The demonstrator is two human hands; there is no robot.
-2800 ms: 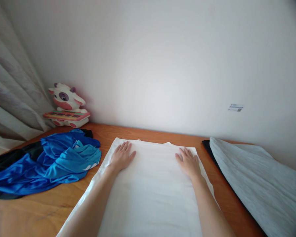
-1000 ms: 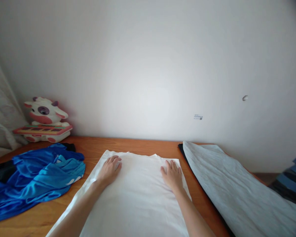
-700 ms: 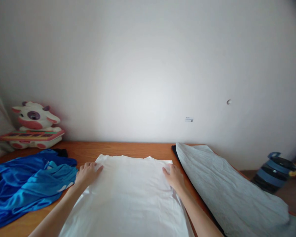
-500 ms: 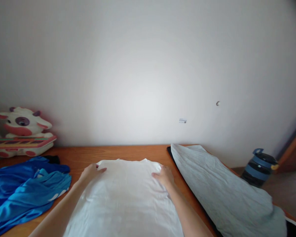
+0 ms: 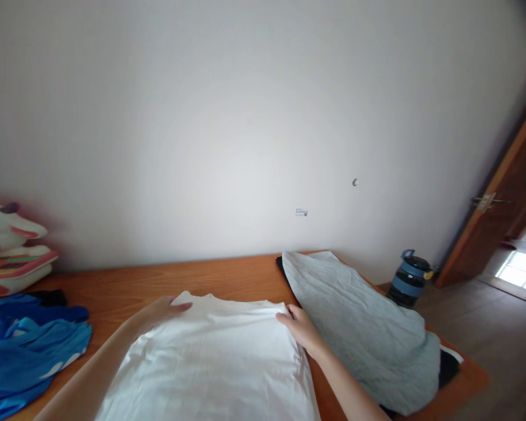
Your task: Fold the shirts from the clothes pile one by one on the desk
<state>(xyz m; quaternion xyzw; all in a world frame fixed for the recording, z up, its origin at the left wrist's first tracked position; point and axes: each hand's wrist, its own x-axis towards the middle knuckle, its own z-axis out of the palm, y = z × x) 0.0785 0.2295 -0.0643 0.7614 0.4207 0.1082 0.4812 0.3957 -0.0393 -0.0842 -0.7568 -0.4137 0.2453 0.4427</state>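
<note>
A white garment (image 5: 219,356), perhaps a T-shirt, lies spread on the wooden table (image 5: 166,280), its near part running out of the bottom of the view. My left hand (image 5: 169,310) pinches its far left corner, thumb on top and fingers tucked underneath. At the far right corner my right hand (image 5: 298,324) grips the cloth the same way. Between the two hands the far edge is slightly raised and creased.
Blue clothing (image 5: 39,351) lies in a heap on the left, below a cow-shaped toy keyboard (image 5: 17,266). To the right is a grey garment (image 5: 355,327) over dark cloth. A dark bottle with blue bands (image 5: 407,280) stands beyond it, near a wooden door (image 5: 491,228).
The view has turned to the right, bringing the door into sight. Both hands keep hold of the white garment, whose far edge is now more creased and pulled slightly nearer.
</note>
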